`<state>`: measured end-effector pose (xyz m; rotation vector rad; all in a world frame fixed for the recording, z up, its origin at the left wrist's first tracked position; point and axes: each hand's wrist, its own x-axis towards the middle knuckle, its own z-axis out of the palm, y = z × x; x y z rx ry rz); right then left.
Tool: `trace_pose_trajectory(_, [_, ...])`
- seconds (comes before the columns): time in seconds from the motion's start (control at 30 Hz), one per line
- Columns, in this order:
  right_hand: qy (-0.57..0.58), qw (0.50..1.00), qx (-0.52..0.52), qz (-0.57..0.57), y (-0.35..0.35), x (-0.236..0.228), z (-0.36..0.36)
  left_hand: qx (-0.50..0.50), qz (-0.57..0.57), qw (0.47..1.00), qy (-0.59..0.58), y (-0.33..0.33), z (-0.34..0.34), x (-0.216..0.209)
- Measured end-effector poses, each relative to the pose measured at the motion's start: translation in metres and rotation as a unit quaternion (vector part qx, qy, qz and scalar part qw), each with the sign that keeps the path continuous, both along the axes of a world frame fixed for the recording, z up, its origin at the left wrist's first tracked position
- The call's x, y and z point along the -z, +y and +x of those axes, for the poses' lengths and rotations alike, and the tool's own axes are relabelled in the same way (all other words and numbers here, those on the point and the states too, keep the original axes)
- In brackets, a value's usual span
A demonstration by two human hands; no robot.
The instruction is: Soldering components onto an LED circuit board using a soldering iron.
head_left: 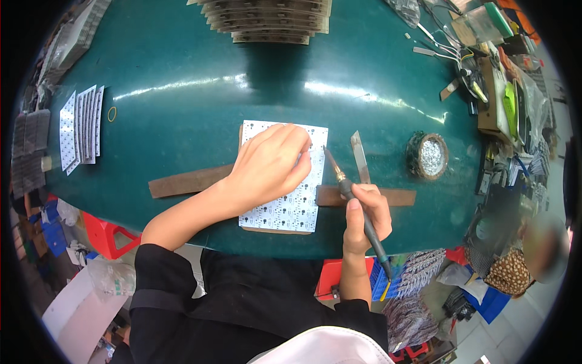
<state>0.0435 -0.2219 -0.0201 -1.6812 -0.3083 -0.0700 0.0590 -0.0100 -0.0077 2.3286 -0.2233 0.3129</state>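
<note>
A white printed circuit board panel [280,209] with rows of small dark marks lies on a brown backing board [276,230] in front of me. My left hand [271,159] rests over its upper part, thumb and fingertips pinched near the right edge. What the pinch holds is too small to make out. In my right hand [368,217] is a soldering iron [348,189], gripped like a pen. Its tip touches or hovers just over the panel's upper right edge, close to my left fingertips; I cannot tell which.
Brown bars [193,181] lie either side of the panel. A flat metal strip [360,156] and a round pot of silvery material [433,156] are to the right. White panels [82,130] stand at left, stacked boards [267,18] at the back. Tools and wires [445,51] crowd the far right.
</note>
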Motion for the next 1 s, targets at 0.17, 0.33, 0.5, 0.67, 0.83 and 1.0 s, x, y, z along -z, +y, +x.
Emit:
trace_pose_trajectory(0.17, [-0.002,1.000,-0.004,-0.001,0.000,0.000,0.003,-0.019,0.066,0.997,-0.036,-0.006,-0.001,0.003])
trace_pose_trajectory(0.33, [-0.011,1.000,-0.010,-0.005,0.000,0.001,0.004,-0.030,0.075,0.996,-0.029,-0.005,0.003,0.004])
trace_pose_trajectory(0.5, [-0.034,0.999,0.003,-0.004,0.004,0.003,0.007,-0.032,0.066,0.997,-0.024,-0.006,0.004,0.007])
trace_pose_trajectory(0.67, [-0.047,0.999,-0.001,-0.018,0.007,0.003,0.010,-0.038,0.062,0.997,-0.024,-0.007,0.005,0.009])
trace_pose_trajectory(0.83, [-0.053,0.998,-0.005,-0.023,0.006,0.003,0.008,-0.023,0.060,0.998,-0.028,-0.008,0.004,0.010])
trace_pose_trajectory(1.0, [-0.048,0.998,-0.006,-0.032,0.002,0.002,0.002,-0.023,0.060,0.997,-0.034,-0.012,0.001,0.009])
